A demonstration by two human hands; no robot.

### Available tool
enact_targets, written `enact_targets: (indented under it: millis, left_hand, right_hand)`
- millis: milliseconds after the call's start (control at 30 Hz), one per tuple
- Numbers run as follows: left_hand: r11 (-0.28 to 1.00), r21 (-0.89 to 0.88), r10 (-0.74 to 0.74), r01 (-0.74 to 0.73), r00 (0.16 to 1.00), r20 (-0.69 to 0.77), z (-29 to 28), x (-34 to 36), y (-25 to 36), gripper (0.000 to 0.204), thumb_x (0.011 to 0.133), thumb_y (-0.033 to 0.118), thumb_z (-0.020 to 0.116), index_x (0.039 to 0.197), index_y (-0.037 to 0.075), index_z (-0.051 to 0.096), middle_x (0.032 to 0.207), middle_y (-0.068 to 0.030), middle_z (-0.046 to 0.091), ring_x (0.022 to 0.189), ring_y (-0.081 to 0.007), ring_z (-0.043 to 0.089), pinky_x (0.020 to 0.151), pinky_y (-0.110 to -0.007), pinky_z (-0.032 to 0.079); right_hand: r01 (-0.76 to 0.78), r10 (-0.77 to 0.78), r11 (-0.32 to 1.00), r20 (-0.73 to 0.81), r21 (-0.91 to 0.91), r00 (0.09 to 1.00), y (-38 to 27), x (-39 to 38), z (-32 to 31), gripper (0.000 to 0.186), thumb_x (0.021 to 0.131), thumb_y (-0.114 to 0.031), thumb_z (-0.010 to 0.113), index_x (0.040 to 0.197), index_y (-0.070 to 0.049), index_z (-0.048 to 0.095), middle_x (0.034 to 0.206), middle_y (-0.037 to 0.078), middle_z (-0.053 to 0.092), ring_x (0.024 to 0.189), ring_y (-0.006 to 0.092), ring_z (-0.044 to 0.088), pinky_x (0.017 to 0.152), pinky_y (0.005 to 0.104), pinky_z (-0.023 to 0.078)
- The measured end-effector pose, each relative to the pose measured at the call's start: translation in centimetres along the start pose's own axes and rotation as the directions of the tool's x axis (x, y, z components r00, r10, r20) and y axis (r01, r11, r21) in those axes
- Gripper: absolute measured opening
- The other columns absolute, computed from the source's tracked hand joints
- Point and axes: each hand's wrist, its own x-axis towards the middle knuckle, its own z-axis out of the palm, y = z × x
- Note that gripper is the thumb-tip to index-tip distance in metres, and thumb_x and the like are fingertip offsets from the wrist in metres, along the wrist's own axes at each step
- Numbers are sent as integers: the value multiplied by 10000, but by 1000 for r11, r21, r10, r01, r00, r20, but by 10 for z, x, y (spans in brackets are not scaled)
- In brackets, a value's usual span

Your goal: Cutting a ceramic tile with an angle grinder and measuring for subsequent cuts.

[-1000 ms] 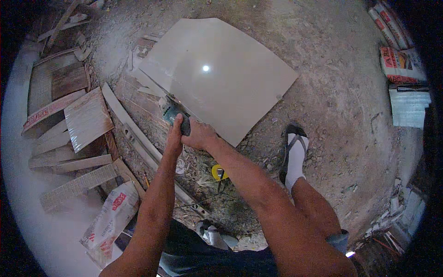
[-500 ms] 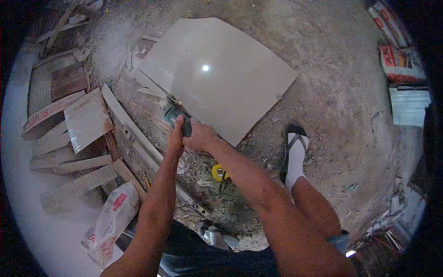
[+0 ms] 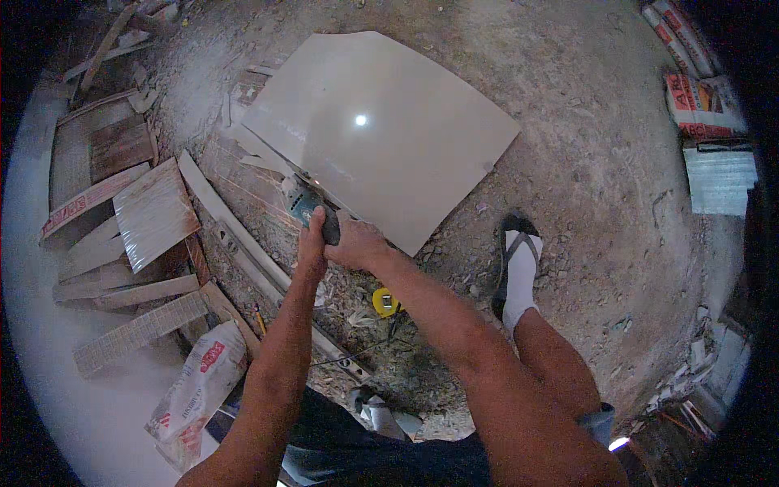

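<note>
Both my hands are closed around a teal angle grinder [image 3: 305, 203] at the left edge of a large, glossy beige tile [image 3: 398, 130]. My left hand [image 3: 312, 242] wraps the grinder's rear body, thumb pointing forward along it. Pressed up beside it, my right hand [image 3: 359, 243] grips the dark end of the body. The grinder's head meets the tile's left edge, where a small bright glint shows; the disc itself is hard to make out. Pale dust and a narrow, broken strip of tile [image 3: 264, 150] lie along that edge.
A long metal straightedge [image 3: 231, 231] runs along my left, beside stacked tile offcuts [image 3: 154, 211] and a white bag [image 3: 203, 377]. A yellow tape measure [image 3: 385, 303] lies below my hands, near a dark cord [image 3: 357, 352]. My sandalled foot [image 3: 521, 264] stands at the right; printed bags [image 3: 704, 105] lie farther right.
The grinder and both hands have shifted slightly toward me and to the right along the tile's left edge. The grip is the same.
</note>
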Motion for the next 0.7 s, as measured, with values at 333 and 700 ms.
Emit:
enact_targets:
  millis: [333, 700]
  left_hand:
    - [999, 27, 18, -18, 1000, -17, 1, -2, -5, 593, 895, 526, 649, 1167, 2, 586, 1028, -64, 630, 900, -191, 611, 813, -342, 497]
    - [998, -63, 4, -2, 999, 40, 6, -4, -5, 619, 877, 537, 671, 1178, 6, 566, 1013, -68, 623, 894, -189, 613, 828, -345, 497]
  right_hand:
    - [7, -5, 999, -50, 45, 999, 2, -9, -3, 661, 716, -381, 711, 1172, 38, 480, 1068, 306, 654, 1033, 437, 641, 933, 498, 499]
    - [15, -16, 1000, -75, -12, 997, 9, -5, 2, 694, 719, -427, 677, 1223, 1, 468, 1053, 305, 655, 1032, 448, 637, 908, 512, 503]
